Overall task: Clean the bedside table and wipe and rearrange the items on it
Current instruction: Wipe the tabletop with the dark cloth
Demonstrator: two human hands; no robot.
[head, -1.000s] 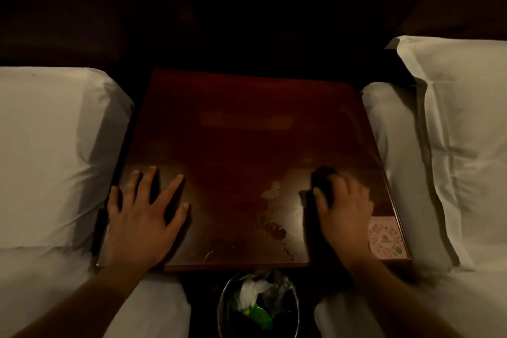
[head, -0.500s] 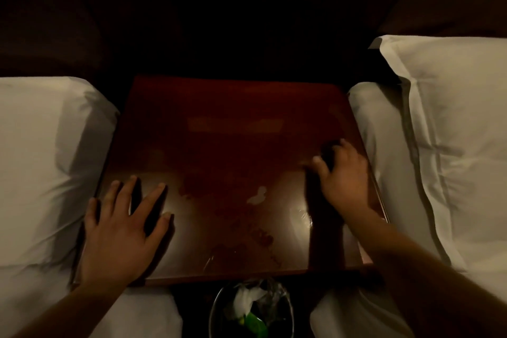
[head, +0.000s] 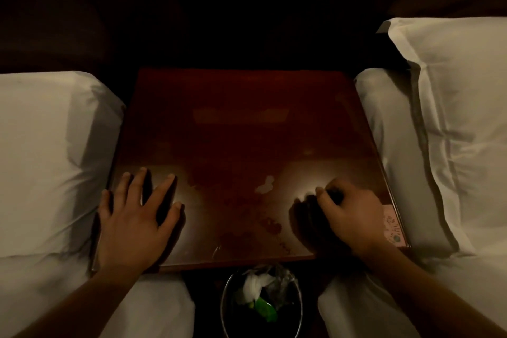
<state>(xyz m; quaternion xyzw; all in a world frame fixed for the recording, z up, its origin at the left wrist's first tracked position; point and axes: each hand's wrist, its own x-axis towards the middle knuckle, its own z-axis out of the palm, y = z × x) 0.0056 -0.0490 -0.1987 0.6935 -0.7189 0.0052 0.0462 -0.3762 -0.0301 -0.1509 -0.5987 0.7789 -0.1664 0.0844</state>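
Bracing the left hand flat on the near left corner of the dark red surface, fingers spread and gripping nothing. Clenching the right hand over a dark cloth near the right edge, pinning it to the wood beneath curled fingers, with only a bit showing past the fingertips. Leaving a pale printed card uncovered just right of that hand. Leaning in between white beds, above a waste bin holding crumpled scraps.
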